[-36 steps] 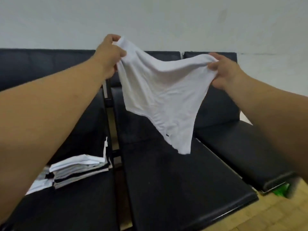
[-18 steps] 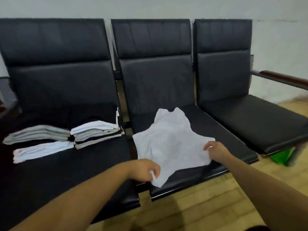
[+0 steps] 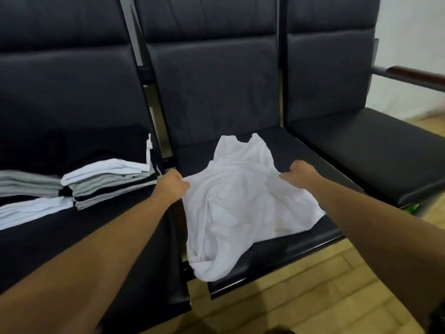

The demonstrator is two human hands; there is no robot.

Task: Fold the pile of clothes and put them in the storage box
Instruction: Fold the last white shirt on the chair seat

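Head camera, looking down on a row of black seats. On the left seat point(image 3: 60, 249) the finished work is lying: a grey folded pile point(image 3: 26, 183) at the left edge, a flat white folded piece point(image 3: 33, 210) in front of it, and a taller mixed stack point(image 3: 108, 179) of white, grey and black pieces by the right edge of that seat. So a good part of the folding looks done.

The left hand point(image 3: 172, 186) has its fingers closed on the left border of the white garment point(image 3: 240, 201). This garment lies spread but wrinkled on the middle seat point(image 3: 301, 247), its neck toward the back edge and its lower part hanging a little over the front left corner. The right hand point(image 3: 302, 173) pinches the right border, beside the armhole — the two hands are well apart, one on each side.

I judge this piece is only laid out, not yet folded. The storage box is not visible here, so nothing seems packed — all the putting away is left.
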